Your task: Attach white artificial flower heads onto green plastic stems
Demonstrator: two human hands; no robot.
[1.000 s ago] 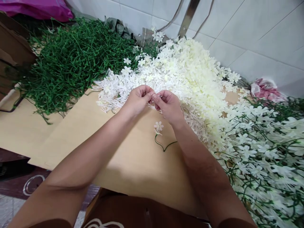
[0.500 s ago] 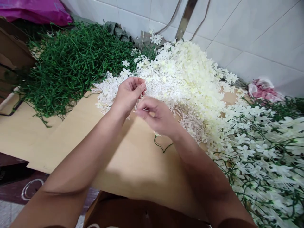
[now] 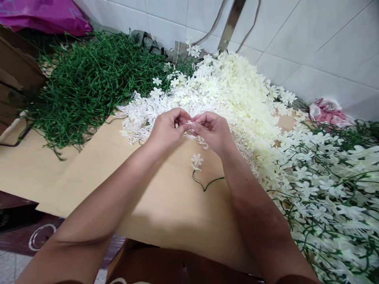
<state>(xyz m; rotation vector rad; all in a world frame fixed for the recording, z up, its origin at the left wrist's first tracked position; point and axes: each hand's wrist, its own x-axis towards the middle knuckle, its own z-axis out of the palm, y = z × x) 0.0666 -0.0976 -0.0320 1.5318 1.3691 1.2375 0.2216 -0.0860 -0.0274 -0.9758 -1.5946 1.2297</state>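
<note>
My left hand (image 3: 171, 125) and my right hand (image 3: 214, 132) meet fingertip to fingertip over the board's far part. Both are closed in a pinch on a small white artificial flower piece (image 3: 190, 123), mostly hidden by the fingers. Just below them, a white artificial flower (image 3: 197, 159) on a bent green stem (image 3: 204, 188) lies on the tan board (image 3: 166, 201). Behind the hands spreads a heap of loose white and cream artificial flowers (image 3: 237, 86), with thin white stamens along its near edge.
Green plastic stems (image 3: 100, 75) are piled at the back left beside a cardboard box (image 3: 17, 63) and a purple bag (image 3: 44, 15). White flowers on green stems (image 3: 331, 197) fill the right side. A pink-and-white crumpled bag (image 3: 330, 112) lies near the tiled wall (image 3: 319, 43).
My right hand has moved up and right, my left slightly down and right, and their fingertips now meet on the white flower piece. The flower on the board is now uncovered.
</note>
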